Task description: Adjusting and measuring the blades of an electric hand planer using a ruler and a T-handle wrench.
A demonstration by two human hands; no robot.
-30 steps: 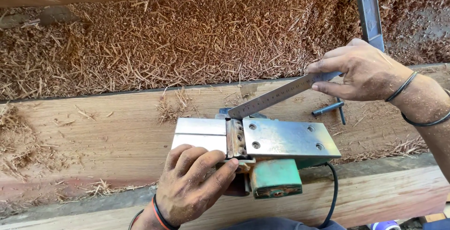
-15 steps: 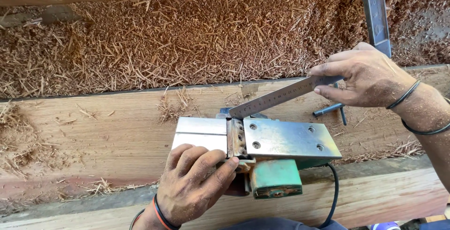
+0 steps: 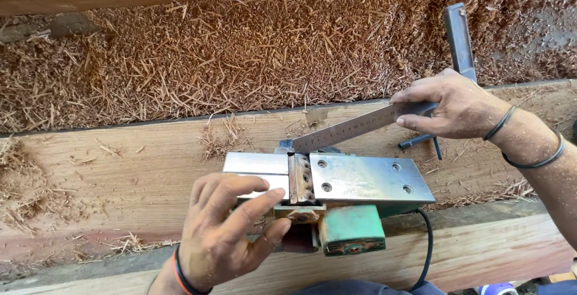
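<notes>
Electric planer [image 3: 354, 181] lies upside down on the wooden beam [image 3: 120, 169], metal sole facing up, green body toward the camera. Left hand [image 3: 225, 235] grips its near left end, fingers curled over the edge of the sole by the blade slot. Right hand [image 3: 454, 106] pinches a steel ruler [image 3: 354, 128] between thumb and fingers, its far tip resting at the planer's back edge; wood shavings [image 3: 240, 54] piled behind the beam.
</notes>
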